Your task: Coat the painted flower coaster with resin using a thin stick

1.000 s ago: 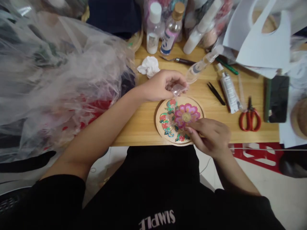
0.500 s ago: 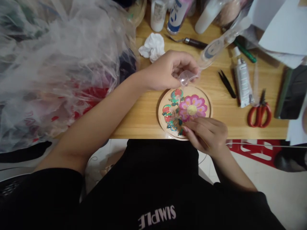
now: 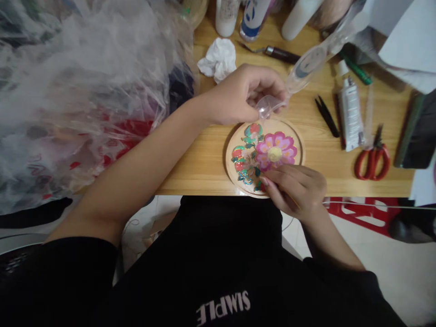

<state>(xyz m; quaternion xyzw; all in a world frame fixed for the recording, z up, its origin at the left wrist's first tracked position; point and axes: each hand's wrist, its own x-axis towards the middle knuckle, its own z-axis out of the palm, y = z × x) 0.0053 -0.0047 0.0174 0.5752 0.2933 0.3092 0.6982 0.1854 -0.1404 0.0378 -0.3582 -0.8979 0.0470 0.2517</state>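
Observation:
A round wooden plate [image 3: 299, 170] lies at the front edge of the table, with a raised pink flower [image 3: 275, 152] that has a yellow centre. Left of the flower are small red and green fruit shapes [image 3: 240, 163] with shiny outlines. My left hand [image 3: 254, 93] is curled above the plate's far rim, its fingers closed on a clear curved plastic piece [image 3: 269, 105]. My right hand [image 3: 298, 188] rests at the near right of the plate, pinching a thin yellowish stick [image 3: 292, 200]. Its fingertips are by the flower's lower petals and hide the stick's tip.
A crumpled tissue [image 3: 218, 59], a dark-handled tool [image 3: 281, 53], black tweezers [image 3: 326, 117], a tube [image 3: 351, 113] and red-handled cutters [image 3: 372, 161] lie around the plate. Bottles [image 3: 254, 18] stand at the back. Plastic bags [image 3: 102, 81] fill the left; a phone [image 3: 415, 131] lies right.
The view has shifted slightly, so the table things sit a little further right. Both hands keep nearly the same pose over the plate, still holding the plastic piece and the stick.

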